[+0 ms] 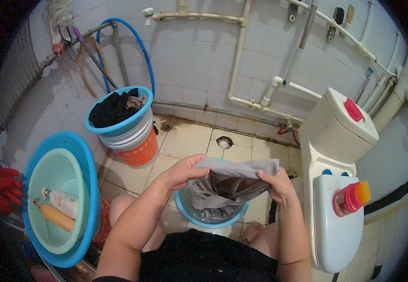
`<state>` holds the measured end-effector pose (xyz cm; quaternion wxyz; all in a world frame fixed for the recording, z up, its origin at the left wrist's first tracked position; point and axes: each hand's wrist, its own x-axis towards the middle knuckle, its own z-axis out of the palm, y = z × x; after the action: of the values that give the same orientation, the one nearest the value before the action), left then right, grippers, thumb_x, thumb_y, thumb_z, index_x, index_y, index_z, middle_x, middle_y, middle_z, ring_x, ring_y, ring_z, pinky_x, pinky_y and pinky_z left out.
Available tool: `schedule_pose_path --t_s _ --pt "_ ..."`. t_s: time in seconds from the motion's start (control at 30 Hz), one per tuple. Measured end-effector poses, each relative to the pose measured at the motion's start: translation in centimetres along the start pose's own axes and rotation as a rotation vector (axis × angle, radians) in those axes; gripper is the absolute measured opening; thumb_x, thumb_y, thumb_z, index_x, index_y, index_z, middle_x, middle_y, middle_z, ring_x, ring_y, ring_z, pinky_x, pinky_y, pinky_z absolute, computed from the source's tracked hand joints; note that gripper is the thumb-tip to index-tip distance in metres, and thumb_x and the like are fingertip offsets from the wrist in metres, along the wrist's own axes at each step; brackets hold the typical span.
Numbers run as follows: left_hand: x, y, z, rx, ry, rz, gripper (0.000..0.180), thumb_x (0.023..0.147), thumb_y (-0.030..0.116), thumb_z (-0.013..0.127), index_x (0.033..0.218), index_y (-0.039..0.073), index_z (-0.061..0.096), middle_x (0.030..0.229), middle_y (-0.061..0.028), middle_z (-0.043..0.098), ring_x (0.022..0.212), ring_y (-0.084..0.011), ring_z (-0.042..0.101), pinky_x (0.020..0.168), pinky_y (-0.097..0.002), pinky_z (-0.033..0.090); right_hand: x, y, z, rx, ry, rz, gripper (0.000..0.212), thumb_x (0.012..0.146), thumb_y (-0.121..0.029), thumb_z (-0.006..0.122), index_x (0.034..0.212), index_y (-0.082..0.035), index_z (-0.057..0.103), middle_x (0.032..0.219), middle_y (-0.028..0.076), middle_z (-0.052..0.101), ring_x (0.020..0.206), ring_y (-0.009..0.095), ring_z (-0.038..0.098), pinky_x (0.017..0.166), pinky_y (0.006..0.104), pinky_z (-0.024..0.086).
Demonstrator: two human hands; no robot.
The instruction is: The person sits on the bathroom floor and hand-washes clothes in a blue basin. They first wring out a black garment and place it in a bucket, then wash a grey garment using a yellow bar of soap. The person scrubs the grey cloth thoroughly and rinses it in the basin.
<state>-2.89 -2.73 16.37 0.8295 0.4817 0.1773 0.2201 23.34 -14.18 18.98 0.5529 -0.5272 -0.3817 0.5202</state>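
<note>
While I held the grey cloth (229, 181) spread over the blue basin (213, 225) on the floor (185, 141), the work on it looked to me only partway along. It was up and opened out, with damp-looking dark patches inside its folds, but I had not laid it aside, so handling this piece seemed unfinished. Other clothes (114, 108) sat heaped in a tub (131, 121) on top of the bucket (138, 150); whether those were already dealt with or waiting, I could not tell. My left grip (186, 173) pinched the upper left edge, thumb against the fabric, and my right grip (277, 184) pinched the right side, its thumb lying over the near face and the other fingers mostly hidden behind. Well apart, the two drew the top edge out between them. My left forearm slanted inward from below, while the right rose more nearly upright. The cloth's lower part hung into the basin's mouth; I could not make out whether it touched the bottom.
</note>
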Motion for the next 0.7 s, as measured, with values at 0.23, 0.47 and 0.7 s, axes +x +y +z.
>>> schedule_pose_path --t_s 0.23,0.47,0.7 --pt "1.9 -1.9 3.2 -0.317 0.188 0.233 0.028 0.089 0.016 0.052 0.113 0.005 0.044 0.109 -0.0065 0.054 0.101 -0.0164 0.052 0.087 -0.031 0.043 2.9 1.3 2.3 0.249 0.169 -0.248 0.023 0.087 -0.013 0.055 0.105 0.001 0.057 0.099 0.006 0.059 0.092 0.016 0.052 0.082 0.0302 0.041" --pt "6.2 -4.3 3.0 -0.592 0.262 0.308 0.036 0.095 0.024 0.037 0.125 0.004 0.04 0.124 -0.01 0.047 0.114 -0.0225 0.047 0.097 -0.0377 0.037 2.7 4.2 8.9 -0.74 0.064 -0.761 0.045 0.083 -0.005 0.048 0.128 -0.003 0.042 0.137 0.017 0.034 0.13 0.03 0.028 0.105 0.0403 0.021" --pt "5.8 -6.7 8.6 -0.446 0.318 0.191 0.042 0.096 0.028 0.029 0.132 0.008 0.032 0.128 -0.008 0.043 0.118 -0.0203 0.042 0.1 -0.0368 0.033 8.0 5.1 6.3 -0.468 0.148 -0.46 0.049 0.088 -0.011 0.039 0.135 -0.004 0.03 0.144 0.016 0.021 0.135 0.031 0.014 0.109 0.0399 0.011"
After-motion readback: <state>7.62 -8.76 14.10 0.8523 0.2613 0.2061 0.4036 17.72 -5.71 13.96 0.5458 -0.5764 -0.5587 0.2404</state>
